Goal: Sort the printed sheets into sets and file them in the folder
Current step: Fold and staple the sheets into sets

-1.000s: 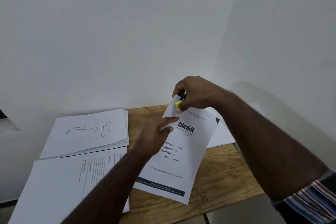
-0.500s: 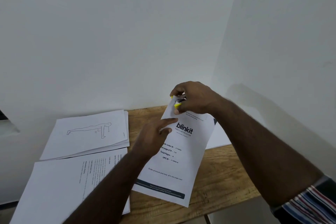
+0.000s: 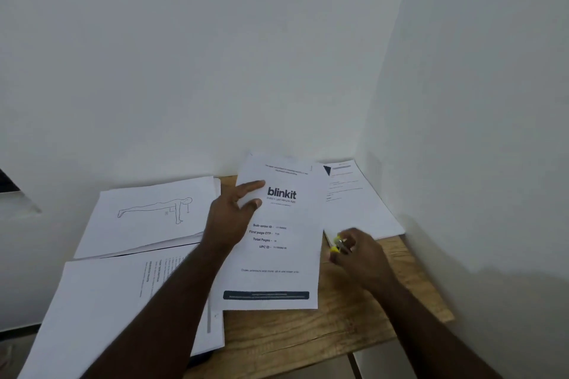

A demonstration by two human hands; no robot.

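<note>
Sorting step: my left hand (image 3: pixel 234 212), fingers relaxed, steadies the blinkit sheet (image 3: pixel 277 255) mid-frame; right hand (image 3: pixel 354 251) pinches, seemingly, a yellow clip (image 3: pixel 336 244). Next: bind the set.

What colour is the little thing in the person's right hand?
Bright yellow with a metallic part, held in the right hand; the small object shows in the head view.

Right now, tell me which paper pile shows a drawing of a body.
The far-left pile, beside the left hand; its top sheet shows a push-up figure, the others only text.
</note>
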